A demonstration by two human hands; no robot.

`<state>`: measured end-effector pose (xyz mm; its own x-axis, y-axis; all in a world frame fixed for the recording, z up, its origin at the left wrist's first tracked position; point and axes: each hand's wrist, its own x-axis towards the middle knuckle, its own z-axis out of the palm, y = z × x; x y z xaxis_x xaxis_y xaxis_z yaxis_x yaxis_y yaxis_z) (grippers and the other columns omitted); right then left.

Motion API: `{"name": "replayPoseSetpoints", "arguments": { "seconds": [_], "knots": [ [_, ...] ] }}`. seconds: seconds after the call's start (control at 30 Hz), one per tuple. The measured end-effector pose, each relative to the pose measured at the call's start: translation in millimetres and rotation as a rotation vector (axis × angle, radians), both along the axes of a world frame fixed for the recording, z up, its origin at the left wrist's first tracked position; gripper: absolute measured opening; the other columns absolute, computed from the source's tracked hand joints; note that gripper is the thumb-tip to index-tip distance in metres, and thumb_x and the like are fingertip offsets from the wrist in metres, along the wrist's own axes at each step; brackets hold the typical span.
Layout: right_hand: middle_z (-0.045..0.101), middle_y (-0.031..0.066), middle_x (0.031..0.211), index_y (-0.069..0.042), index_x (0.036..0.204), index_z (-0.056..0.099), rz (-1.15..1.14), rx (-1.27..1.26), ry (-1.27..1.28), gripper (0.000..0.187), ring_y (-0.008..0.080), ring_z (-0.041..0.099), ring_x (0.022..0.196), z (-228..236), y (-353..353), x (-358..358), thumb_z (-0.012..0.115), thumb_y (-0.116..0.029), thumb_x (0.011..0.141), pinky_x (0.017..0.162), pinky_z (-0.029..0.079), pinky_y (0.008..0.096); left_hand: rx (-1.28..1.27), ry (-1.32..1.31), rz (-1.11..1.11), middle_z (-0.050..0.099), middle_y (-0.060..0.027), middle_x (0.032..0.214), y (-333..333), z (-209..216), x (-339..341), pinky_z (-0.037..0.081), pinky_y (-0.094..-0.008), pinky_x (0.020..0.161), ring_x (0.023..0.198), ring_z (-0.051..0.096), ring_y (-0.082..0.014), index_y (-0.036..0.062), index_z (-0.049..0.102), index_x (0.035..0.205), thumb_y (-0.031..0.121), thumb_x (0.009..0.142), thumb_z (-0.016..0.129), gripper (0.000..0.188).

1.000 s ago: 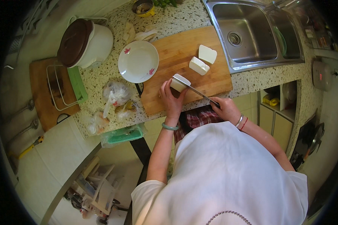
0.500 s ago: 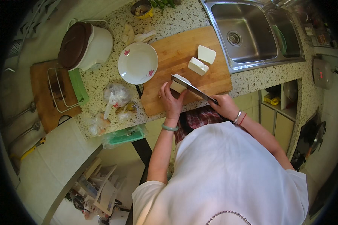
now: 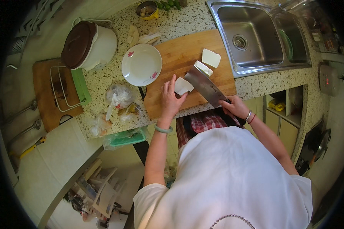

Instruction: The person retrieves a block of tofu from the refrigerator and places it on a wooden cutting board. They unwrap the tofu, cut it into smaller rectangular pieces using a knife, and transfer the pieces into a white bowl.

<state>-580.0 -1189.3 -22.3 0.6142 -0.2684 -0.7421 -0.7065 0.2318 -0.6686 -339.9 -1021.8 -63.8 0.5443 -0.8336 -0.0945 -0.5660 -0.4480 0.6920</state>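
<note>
White blocks that look like tofu lie on a wooden cutting board [image 3: 176,49]. At its near left, my left hand [image 3: 170,101] curves its thumb and fingers around the sides of one tofu block [image 3: 184,86]. My right hand [image 3: 236,107] grips the handle of a cleaver [image 3: 207,88]. The broad blade is tilted over the board, between the held block and the others, and partly covers a second tofu block [image 3: 205,67]. Beyond that sits another tofu block [image 3: 211,58]. A white plate with pink flowers [image 3: 142,65] stands left of the board.
A double steel sink [image 3: 252,38] adjoins the board's right side. Along the left are a white pot with brown lid [image 3: 99,45], plastic bags [image 3: 120,96] and a green tray [image 3: 126,140]. A cloth [image 3: 149,38] and a yellow bowl [image 3: 148,11] are at the back.
The cleaver has come away from the near block, shifting right, and its blade now lies turned with its broad face up. My left hand has moved slightly left and opened a little around the block.
</note>
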Motion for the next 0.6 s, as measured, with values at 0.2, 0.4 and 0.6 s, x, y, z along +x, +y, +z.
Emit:
{"name": "replayPoseSetpoints", "arguments": {
  "seconds": [0.2, 0.4, 0.6],
  "knots": [
    [0.059, 0.0036, 0.058, 0.0, 0.073, 0.058, 0.018, 0.065, -0.044, 0.041, 0.0102, 0.051, 0.041, -21, 1, 3, 0.058, -0.032, 0.099, 0.039, 0.04, 0.0275, -0.052, 0.09, 0.09, 0.043, -0.0138, 0.132, -10, 3, -19, 0.045, -0.0421, 0.102, 0.117, 0.05, -0.0325, 0.0139, 0.041, 0.147, 0.012, 0.068, 0.086, 0.091],
    [0.058, 0.003, 0.058, -0.002, 0.071, 0.056, 0.029, 0.09, -0.053, 0.042, 0.0095, 0.05, 0.041, -18, 1, 9, 0.057, -0.032, 0.1, 0.039, 0.039, 0.0275, -0.126, 0.022, 0.164, 0.042, -0.013, 0.132, -23, -4, -33, 0.048, -0.0408, 0.097, 0.116, 0.051, -0.0301, 0.0137, 0.045, 0.144, 0.005, 0.069, 0.085, 0.085],
    [0.056, 0.0028, 0.057, -0.001, 0.075, 0.057, 0.002, 0.129, -0.094, 0.038, 0.0087, 0.049, 0.041, 6, 0, 28, 0.056, -0.03, 0.1, 0.039, 0.038, 0.0269, -0.269, 0.185, 0.321, 0.044, -0.0099, 0.132, -30, 4, -19, 0.053, -0.0334, 0.085, 0.112, 0.055, -0.0233, 0.014, 0.047, 0.143, 0.003, 0.072, 0.083, 0.08]
  ]
}}
